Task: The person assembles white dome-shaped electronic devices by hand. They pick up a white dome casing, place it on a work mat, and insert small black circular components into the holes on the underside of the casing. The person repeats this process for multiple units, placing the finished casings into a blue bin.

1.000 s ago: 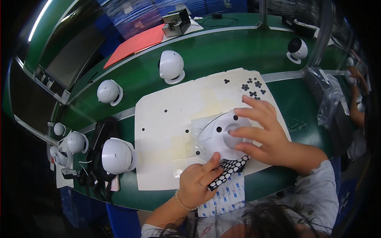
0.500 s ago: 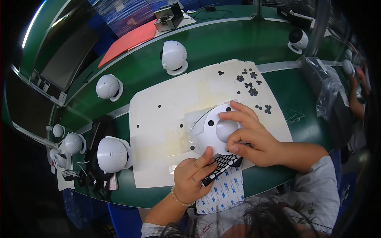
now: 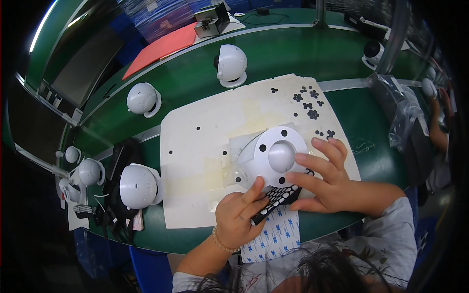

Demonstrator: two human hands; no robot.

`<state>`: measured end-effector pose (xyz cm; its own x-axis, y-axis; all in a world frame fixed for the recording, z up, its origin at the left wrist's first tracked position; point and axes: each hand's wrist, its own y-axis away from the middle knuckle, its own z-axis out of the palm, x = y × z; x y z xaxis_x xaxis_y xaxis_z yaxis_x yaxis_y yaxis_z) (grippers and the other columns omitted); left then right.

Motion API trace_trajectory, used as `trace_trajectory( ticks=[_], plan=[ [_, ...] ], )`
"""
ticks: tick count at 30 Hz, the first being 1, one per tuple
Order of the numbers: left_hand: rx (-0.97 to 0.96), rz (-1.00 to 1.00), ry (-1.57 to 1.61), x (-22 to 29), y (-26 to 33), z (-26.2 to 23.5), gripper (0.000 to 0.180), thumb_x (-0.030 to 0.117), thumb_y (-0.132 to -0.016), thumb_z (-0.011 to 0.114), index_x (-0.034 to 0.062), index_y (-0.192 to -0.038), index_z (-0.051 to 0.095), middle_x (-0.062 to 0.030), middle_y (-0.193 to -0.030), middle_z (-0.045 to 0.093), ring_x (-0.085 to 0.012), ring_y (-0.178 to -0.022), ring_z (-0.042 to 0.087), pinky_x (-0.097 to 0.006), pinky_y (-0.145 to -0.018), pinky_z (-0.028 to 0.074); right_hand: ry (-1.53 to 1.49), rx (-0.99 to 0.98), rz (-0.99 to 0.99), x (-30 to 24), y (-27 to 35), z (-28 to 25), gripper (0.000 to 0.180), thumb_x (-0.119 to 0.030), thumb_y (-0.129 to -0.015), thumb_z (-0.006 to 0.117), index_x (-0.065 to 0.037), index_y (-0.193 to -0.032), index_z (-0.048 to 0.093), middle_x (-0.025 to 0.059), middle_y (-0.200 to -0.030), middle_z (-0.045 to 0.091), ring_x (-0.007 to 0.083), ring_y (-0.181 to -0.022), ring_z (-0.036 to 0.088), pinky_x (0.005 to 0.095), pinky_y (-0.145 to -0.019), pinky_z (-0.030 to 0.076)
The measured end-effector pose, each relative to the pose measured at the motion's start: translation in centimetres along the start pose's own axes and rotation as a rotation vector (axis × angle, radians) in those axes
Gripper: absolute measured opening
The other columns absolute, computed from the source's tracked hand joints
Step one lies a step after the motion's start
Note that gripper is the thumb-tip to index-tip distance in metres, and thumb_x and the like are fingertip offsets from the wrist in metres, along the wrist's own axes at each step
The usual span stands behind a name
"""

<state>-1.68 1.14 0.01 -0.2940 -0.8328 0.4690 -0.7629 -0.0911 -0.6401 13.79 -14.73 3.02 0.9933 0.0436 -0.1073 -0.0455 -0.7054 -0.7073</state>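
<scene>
The white dome housing [image 3: 276, 157] lies base-up on the cream mat [image 3: 205, 146], near its right near edge. The right hand [image 3: 328, 183] steadies it, fingers spread along its right rim. The left hand [image 3: 240, 215] pinches the black sticker sheet [image 3: 278, 198] at the mat's near edge. Open mat lies left.

left hand [image 3: 239, 215] fingers curled, pinching; right hand [image 3: 327, 180] fingers spread flat.

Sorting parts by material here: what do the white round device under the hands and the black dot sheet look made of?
White round device: likely moulded plastic, smooth with a soft sheen. Black dot sheet: seemingly matte foam or rubber pads on a backing; hard to tell.
</scene>
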Motion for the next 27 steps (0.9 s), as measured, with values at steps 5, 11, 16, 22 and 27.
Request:
trace_trajectory(
  ticks=[5, 11, 16, 22, 27],
  plan=[
    [0.030, 0.047, -0.033, -0.4, -0.1, -0.1, 0.029, 0.000, -0.048, 0.064, 0.0031, -0.077, 0.061, -0.0156, -0.119, 0.052, -0.0158, -0.053, 0.054, -0.026, -0.050, 0.042, -0.258, 0.010, -0.150, -0.9, -1.7, 1.4, 0.025, -0.030, -0.074, 0.062, -0.020, -0.096, 0.063, 0.0018, -0.120, 0.049, 0.0258, -0.115, 0.038, 0.0426, -0.091, 0.022],
    [0.025, 0.025, -0.039, -0.7, 0.7, -0.9, 0.029, 0.001, -0.048, 0.065, 0.0030, -0.076, 0.061, -0.0158, -0.119, 0.052, -0.0167, -0.053, 0.054, -0.026, -0.050, 0.042, -0.342, 0.007, -0.198, -0.7, -0.6, 0.2, 0.008, -0.014, -0.075, 0.061, -0.013, -0.083, 0.060, 0.0050, -0.119, 0.049, 0.0282, -0.118, 0.035, 0.0405, -0.092, 0.027],
    [0.040, 0.019, -0.011, -0.3, 0.3, -0.6, 0.029, 0.002, -0.047, 0.067, 0.0021, -0.076, 0.062, -0.0164, -0.119, 0.051, -0.0180, -0.056, 0.056, -0.027, -0.051, 0.043, -0.504, -0.038, 0.348, 2.4, 0.0, 0.1, 0.008, -0.014, -0.082, 0.055, -0.008, -0.086, 0.057, 0.0127, -0.123, 0.042, 0.0336, -0.123, 0.028, 0.0440, -0.098, 0.022],
    [0.043, 0.018, -0.013, -0.6, 0.8, -1.3, 0.030, 0.003, -0.047, 0.067, 0.0015, -0.077, 0.062, -0.0169, -0.120, 0.051, -0.0195, -0.060, 0.058, -0.027, -0.052, 0.044, -0.610, -0.127, 0.387, 1.9, -0.7, 0.7, 0.010, -0.016, -0.083, 0.055, -0.007, -0.087, 0.056, 0.0128, -0.124, 0.041, 0.0339, -0.123, 0.027, 0.0440, -0.099, 0.021],
    [0.028, 0.021, -0.016, -0.7, 1.2, -2.0, 0.031, 0.003, -0.047, 0.067, 0.0012, -0.077, 0.063, -0.0172, -0.120, 0.051, -0.0203, -0.061, 0.058, -0.027, -0.054, 0.044, -0.593, -0.112, 0.359, 1.2, -1.1, 1.0, 0.010, -0.016, -0.083, 0.055, -0.007, -0.086, 0.057, 0.0125, -0.123, 0.042, 0.0337, -0.122, 0.029, 0.0438, -0.099, 0.022]
  ],
)
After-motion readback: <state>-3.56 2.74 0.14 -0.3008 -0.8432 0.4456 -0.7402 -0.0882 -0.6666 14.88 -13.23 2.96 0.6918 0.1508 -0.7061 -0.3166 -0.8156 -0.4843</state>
